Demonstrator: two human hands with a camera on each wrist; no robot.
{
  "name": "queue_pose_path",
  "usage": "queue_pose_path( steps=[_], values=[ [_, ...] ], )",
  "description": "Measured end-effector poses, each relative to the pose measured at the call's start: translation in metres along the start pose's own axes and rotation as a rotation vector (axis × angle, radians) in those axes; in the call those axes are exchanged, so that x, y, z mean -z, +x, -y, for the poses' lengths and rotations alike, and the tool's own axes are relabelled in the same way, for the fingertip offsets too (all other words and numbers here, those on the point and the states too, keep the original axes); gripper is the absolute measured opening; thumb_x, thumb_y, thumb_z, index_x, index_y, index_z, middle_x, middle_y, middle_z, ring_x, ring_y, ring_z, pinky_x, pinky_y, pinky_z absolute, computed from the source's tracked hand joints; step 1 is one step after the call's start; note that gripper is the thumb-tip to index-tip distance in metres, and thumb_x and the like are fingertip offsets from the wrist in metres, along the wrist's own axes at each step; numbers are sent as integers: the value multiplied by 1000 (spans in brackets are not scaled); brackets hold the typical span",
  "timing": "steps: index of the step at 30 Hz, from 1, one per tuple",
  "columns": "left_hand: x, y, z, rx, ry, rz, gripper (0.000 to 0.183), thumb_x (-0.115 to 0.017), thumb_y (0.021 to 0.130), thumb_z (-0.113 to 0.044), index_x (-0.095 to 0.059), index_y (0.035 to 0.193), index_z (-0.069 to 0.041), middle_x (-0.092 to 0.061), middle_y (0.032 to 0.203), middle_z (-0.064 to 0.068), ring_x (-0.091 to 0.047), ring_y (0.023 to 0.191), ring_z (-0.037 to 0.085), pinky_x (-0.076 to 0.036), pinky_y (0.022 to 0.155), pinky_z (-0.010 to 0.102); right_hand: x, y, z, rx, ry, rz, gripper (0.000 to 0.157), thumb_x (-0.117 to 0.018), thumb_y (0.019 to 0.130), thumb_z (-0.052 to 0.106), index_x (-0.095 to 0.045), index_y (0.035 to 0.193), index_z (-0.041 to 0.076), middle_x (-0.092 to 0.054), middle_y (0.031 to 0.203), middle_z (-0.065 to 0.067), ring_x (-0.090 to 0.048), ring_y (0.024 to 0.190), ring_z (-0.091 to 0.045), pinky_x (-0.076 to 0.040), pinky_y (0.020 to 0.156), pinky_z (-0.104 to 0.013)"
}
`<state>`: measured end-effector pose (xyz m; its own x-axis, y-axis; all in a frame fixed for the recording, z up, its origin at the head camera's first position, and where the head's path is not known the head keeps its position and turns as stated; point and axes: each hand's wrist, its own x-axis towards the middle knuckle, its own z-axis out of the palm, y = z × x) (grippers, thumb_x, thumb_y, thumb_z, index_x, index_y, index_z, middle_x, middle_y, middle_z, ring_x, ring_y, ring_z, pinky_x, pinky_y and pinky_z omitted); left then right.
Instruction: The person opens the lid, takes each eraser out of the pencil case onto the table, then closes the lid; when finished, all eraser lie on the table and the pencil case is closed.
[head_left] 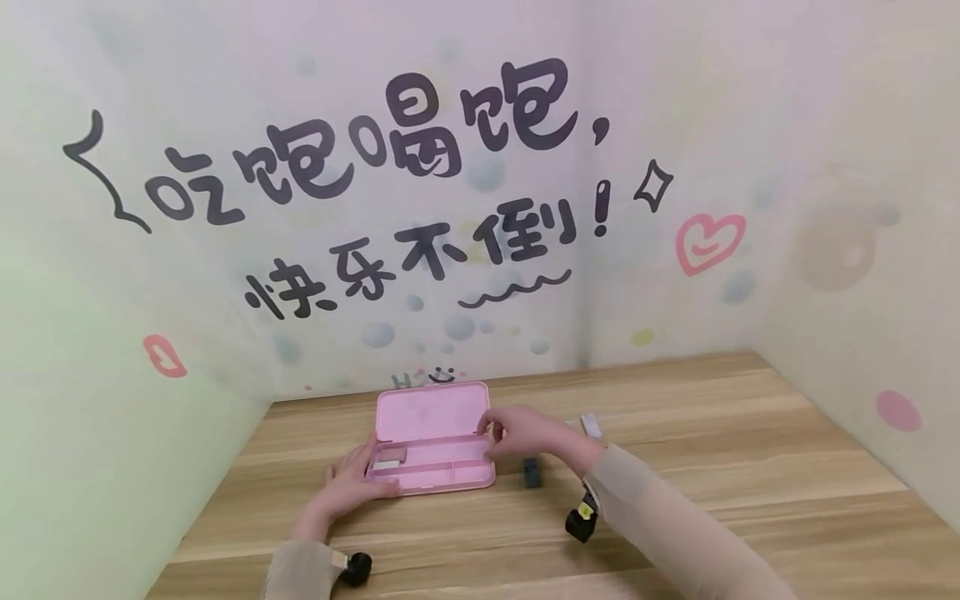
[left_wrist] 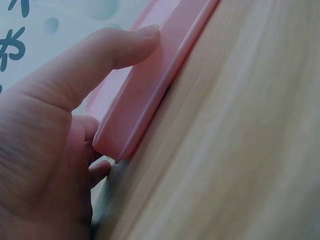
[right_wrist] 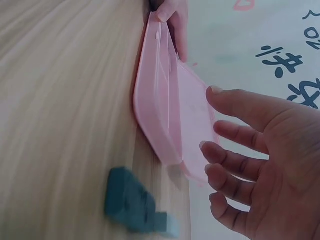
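Note:
A pink pencil case (head_left: pixel 474 477) lies on the table with its lid (head_left: pixel 432 412) raised at the back. In the left of its rear compartment sits a small block (head_left: pixel 390 457), part brownish and part white. My left hand (head_left: pixel 351 482) grips the case's left end; the left wrist view shows the thumb (left_wrist: pixel 132 47) over the front wall and fingers behind the end. My right hand (head_left: pixel 525 429) hovers by the case's right end. In the right wrist view its loosely bent fingers (right_wrist: pixel 232 182) hold nothing and stand apart from the case.
Right of the case is a dark teal block (head_left: pixel 532 472), seen closer as a teal block (right_wrist: pixel 125 200) in the right wrist view. A whitish piece (head_left: pixel 591 425) lies behind the right wrist. A printed wall (head_left: pixel 420 250) borders the wooden table (head_left: pixel 465 550) at the back.

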<state>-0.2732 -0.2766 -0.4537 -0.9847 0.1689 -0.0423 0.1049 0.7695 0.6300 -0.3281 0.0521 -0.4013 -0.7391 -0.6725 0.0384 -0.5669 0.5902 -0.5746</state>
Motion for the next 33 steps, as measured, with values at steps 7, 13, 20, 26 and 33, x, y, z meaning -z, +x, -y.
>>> queue_pose_path(
  steps=[7,13,20,26,33],
  values=[
    [0,0,5,0,6,-1,116,-81,72,-46,-11,155,-4,-21,153,30,-12,141,47,9,104,70,-13,38,19,89,-15,77,33,-78,81,21,-68,112,15,-59,84,5,-52,72,-9,-45,65,-25],
    [0,1,7,-11,21,-11,116,-80,72,-48,-12,155,-4,-24,153,29,-16,141,46,7,104,70,-26,65,35,173,-55,158,38,-76,83,15,-67,120,18,-63,96,-2,-53,79,-8,-45,70,-23],
    [0,2,7,-27,18,-15,116,-80,71,-48,-14,155,-3,-25,154,26,-16,142,45,7,103,71,-45,91,46,232,-88,208,42,-74,82,9,-68,122,22,-65,100,1,-52,82,-6,-44,73,-20],
    [-3,3,11,-31,10,-17,117,-81,71,-47,-12,155,-5,-25,154,26,-16,142,45,7,103,72,-59,105,56,268,-78,254,45,-74,81,4,-68,124,17,-67,89,3,-50,70,-3,-43,65,-16],
    [-3,4,11,-51,14,-26,116,-82,71,-45,-13,154,-2,-25,154,26,-17,141,45,7,102,73,-70,112,66,270,-181,252,47,-76,78,5,-70,121,23,-59,84,5,-47,73,-3,-41,66,-15]
  ],
)
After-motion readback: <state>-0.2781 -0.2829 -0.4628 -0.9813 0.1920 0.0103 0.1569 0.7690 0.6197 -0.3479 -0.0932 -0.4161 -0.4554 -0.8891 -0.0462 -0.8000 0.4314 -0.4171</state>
